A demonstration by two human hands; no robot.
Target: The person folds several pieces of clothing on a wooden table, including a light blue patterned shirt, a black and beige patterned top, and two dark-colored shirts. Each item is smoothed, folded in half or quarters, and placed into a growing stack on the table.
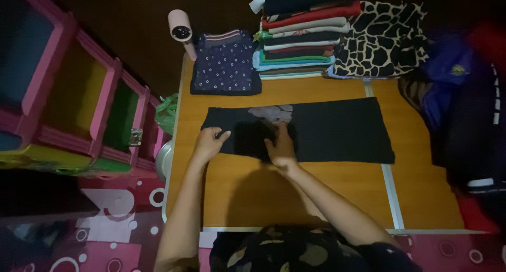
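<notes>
A black garment [327,129], folded into a long strip, is laid flat across the middle of the wooden table [295,193]. Its left end is gripped by the left hand [210,142], with the fingers curled over the cloth edge. The right hand [280,145] is pressed flat, palm down and fingers spread, on the cloth just beside a grey printed patch [271,113]. The hands are set apart. A folded dotted navy garment [225,64], a stack of folded clothes [298,45] and a giraffe-patterned cloth [382,37] are ranged along the far edge. A pink shelf unit [79,93] is seen at the left.
</notes>
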